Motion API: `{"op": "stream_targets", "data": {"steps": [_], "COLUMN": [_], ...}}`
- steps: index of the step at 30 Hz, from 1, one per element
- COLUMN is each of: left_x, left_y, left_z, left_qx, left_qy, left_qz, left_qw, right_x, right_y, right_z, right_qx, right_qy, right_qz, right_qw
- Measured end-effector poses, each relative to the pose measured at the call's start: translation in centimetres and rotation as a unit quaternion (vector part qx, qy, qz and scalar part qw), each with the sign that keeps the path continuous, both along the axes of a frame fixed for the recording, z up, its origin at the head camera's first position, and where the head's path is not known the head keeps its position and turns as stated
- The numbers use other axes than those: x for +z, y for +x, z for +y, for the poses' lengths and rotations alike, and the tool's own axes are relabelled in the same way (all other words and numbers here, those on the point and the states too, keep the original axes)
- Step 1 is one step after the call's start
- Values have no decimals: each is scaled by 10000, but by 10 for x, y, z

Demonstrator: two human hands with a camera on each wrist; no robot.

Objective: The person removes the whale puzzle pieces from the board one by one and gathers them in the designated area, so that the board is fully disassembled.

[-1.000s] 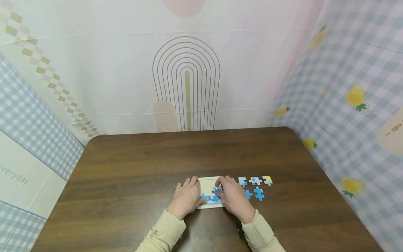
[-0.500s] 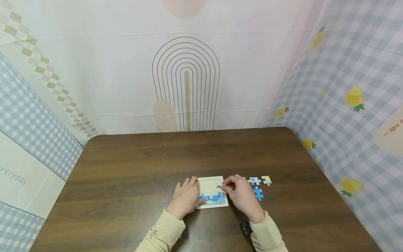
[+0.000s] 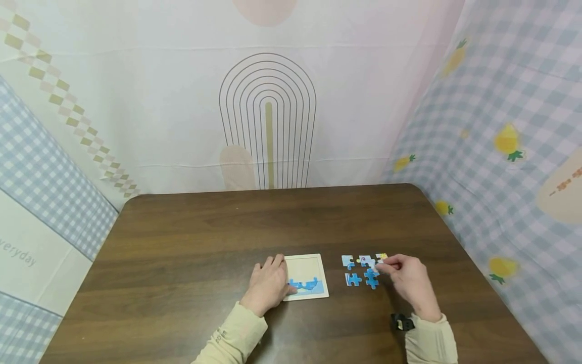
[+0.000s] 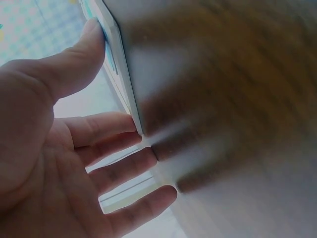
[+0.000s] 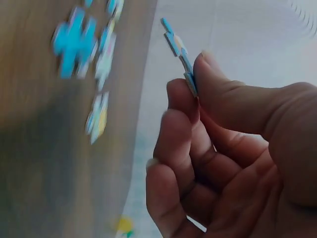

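In the head view my left hand (image 3: 269, 287) rests at the left side of a shallow puzzle tray (image 3: 302, 264). Its thumb lies on the tray's edge, over the fitted blue pieces (image 3: 309, 285) along the bottom; the other fingers stretch out loosely, their tips down on the table in the left wrist view. The upper part of the tray shows bare pale board. Off to the right, my right hand (image 3: 411, 283) pinches a puzzle piece (image 5: 179, 52) between thumb and index finger, raised edge-on above the table. Its remaining fingers are curled.
Several loose puzzle pieces lie right of the tray, among them a light blue one (image 3: 347, 261), a blue one (image 3: 353, 279) and another blue one (image 3: 372, 281). The brown wooden table (image 3: 204, 227) backs onto a patterned cloth (image 3: 182, 101).
My right hand has moved right, away from the tray, lifting a puzzle piece off it and carrying it over the loose pieces. My left hand has stayed at the tray's left side.
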State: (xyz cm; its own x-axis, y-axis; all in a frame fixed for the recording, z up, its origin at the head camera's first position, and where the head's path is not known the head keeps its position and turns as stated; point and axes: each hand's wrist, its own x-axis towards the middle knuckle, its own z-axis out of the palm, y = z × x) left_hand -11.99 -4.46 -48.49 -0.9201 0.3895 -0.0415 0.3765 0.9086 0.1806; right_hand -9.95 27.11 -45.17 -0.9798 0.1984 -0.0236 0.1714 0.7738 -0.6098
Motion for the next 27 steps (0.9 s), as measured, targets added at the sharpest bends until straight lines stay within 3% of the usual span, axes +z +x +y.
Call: {"op": "stream_targets", "data": {"steps": [6,14,27], "left_x": [1,-1,1], "left_y": [-1,0,1], "left_z": [0,1,1], "left_qx": [32,18,24], "left_qy": [-25,-77,-89], "left_qz": [-40,-78,-85], "left_qw": [10000,9999,9999], "right_x": [-12,-22,-30], "right_y": [4,6,4], "right_z": [30,38,39], "right_qx": [-219,-462,-554], "right_qy": [41,101,346], "right_qz": [-577,-1009,-1084], "right_qw": [9981,9938,9920]}}
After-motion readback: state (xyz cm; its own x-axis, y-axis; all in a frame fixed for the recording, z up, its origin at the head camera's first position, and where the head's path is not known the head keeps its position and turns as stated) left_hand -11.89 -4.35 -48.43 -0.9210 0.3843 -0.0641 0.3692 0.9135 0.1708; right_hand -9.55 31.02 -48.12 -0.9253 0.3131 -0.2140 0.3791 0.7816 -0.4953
